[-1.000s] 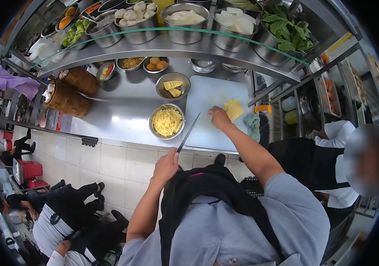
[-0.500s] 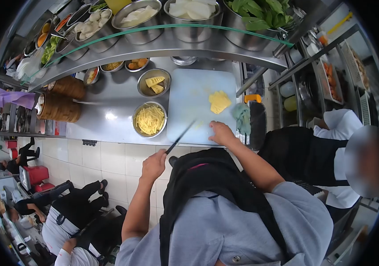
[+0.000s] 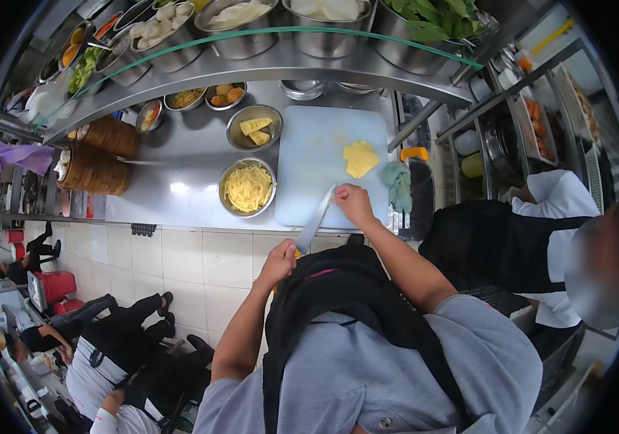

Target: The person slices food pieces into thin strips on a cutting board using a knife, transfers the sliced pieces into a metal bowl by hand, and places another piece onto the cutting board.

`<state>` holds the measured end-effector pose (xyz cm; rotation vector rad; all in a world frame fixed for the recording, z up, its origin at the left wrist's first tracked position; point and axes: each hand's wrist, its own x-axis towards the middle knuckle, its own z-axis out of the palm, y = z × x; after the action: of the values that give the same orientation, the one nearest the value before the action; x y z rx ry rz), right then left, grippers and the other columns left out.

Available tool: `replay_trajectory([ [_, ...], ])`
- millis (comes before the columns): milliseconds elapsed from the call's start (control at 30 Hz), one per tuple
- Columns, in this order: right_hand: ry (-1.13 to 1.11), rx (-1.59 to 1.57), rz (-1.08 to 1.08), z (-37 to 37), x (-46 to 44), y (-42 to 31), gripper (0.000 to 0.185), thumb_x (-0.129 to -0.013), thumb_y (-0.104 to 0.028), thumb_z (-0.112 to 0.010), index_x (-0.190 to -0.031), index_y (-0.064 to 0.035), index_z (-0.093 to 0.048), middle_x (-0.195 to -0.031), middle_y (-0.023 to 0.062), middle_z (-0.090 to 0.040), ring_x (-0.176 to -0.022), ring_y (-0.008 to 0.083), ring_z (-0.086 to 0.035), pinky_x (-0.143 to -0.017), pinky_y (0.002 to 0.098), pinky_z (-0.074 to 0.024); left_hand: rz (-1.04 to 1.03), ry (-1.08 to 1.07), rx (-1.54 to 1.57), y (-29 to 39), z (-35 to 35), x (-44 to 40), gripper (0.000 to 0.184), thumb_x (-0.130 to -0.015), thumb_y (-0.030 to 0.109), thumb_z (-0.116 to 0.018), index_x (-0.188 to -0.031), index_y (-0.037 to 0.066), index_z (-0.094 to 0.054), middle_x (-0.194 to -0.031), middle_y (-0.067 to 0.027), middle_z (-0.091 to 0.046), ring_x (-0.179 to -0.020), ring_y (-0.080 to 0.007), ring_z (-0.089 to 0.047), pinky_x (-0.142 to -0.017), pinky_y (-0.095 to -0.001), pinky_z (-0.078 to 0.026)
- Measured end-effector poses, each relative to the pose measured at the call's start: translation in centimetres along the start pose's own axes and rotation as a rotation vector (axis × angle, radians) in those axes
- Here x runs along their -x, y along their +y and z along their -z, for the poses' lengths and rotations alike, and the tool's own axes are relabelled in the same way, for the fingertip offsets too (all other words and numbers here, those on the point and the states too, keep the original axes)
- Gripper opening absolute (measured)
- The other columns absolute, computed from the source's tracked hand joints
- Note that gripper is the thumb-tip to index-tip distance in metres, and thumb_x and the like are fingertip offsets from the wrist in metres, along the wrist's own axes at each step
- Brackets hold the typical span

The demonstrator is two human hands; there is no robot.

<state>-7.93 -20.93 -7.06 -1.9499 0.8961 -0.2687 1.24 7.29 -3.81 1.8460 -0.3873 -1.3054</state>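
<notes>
My left hand [image 3: 277, 263] is closed round the handle of a kitchen knife [image 3: 315, 226], a bit of yellow-orange showing at the handle. The blade slants up and to the right, its flat side showing, over the near edge of a pale blue cutting board [image 3: 302, 145]. At the blade's tip, the fingers of my right hand [image 3: 353, 204] are pinched together on it. Just beyond that hand, a flat pile of yellow slices [image 3: 361, 159] lies on the board. A metal bowl of thin yellow strips [image 3: 247, 187] stands left of the board.
Behind it is a bowl with yellow chunks [image 3: 255, 130]. A green cloth [image 3: 396, 185] lies at the board's right edge. Bamboo steamers [image 3: 96, 170] stand far left. A steel shelf [image 3: 266, 78] with food tubs crosses above. A co-worker [image 3: 497, 239] stands close on the right.
The knife has turned from edge-on to showing its flat side, and my left hand has shifted right and slightly up. My right hand has risen from the board's near edge to the blade tip.
</notes>
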Motion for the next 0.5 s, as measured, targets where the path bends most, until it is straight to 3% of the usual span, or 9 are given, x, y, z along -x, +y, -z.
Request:
replay_trajectory([
  [167,-0.071,0.077,-0.017,-0.7,-1.6,-1.5,0.020,-0.079,-0.009,-0.082,-0.096,-0.0016,-0.074,-0.088,0.0130,-0.078,-0.080,0.0218,-0.075,-0.075,0.0334,-0.0591,0.005,-0.020,-0.005,0.2,1.3,0.9,0.029,-0.111,0.030,-0.044,-0.118,0.009,-0.063,-0.066,-0.0019,-0.056,-0.050,-0.0108,-0.052,-0.047,-0.0289,-0.044],
  [367,-0.174,-0.151,0.271,-5.4,-3.2,-12.0,0.017,-0.085,-0.009,-0.076,-0.100,-0.0021,-0.073,-0.091,0.0133,-0.077,-0.082,0.0246,-0.075,-0.076,0.0348,-0.0583,-0.053,0.265,0.030,4.7,6.7,9.2,0.028,-0.110,0.029,-0.043,-0.116,0.009,-0.061,-0.068,-0.0025,-0.056,-0.049,-0.0096,-0.052,-0.044,-0.0267,-0.043],
  [433,-0.147,-0.052,0.397,-6.9,-3.0,-14.9,0.015,-0.090,-0.007,-0.068,-0.104,-0.0036,-0.072,-0.098,0.0133,-0.077,-0.085,0.0276,-0.074,-0.076,0.0353,-0.0577,0.029,0.395,-0.061,5.7,8.3,11.0,0.028,-0.110,0.029,-0.043,-0.112,0.007,-0.061,-0.067,-0.0042,-0.058,-0.050,-0.0128,-0.055,-0.049,-0.0315,-0.047],
  [467,-0.251,0.028,0.394,-7.2,-2.8,-15.8,0.023,-0.095,-0.015,-0.064,-0.116,-0.0093,-0.073,-0.123,0.0158,-0.071,-0.108,0.0321,-0.069,-0.091,0.0446,-0.0538,0.048,0.402,-0.069,5.4,8.8,11.1,0.029,-0.110,0.029,-0.042,-0.113,0.007,-0.060,-0.067,-0.0049,-0.058,-0.050,-0.0133,-0.056,-0.048,-0.0319,-0.048],
  [500,-0.258,0.026,0.409,-7.9,-2.2,-16.1,0.023,-0.095,-0.015,-0.064,-0.116,-0.0093,-0.073,-0.123,0.0158,-0.071,-0.108,0.0321,-0.069,-0.091,0.0446,-0.0538,0.045,0.418,-0.065,5.2,9.0,11.2,0.029,-0.110,0.029,-0.042,-0.113,0.007,-0.060,-0.067,-0.0049,-0.058,-0.050,-0.0133,-0.056,-0.048,-0.0319,-0.048],
])
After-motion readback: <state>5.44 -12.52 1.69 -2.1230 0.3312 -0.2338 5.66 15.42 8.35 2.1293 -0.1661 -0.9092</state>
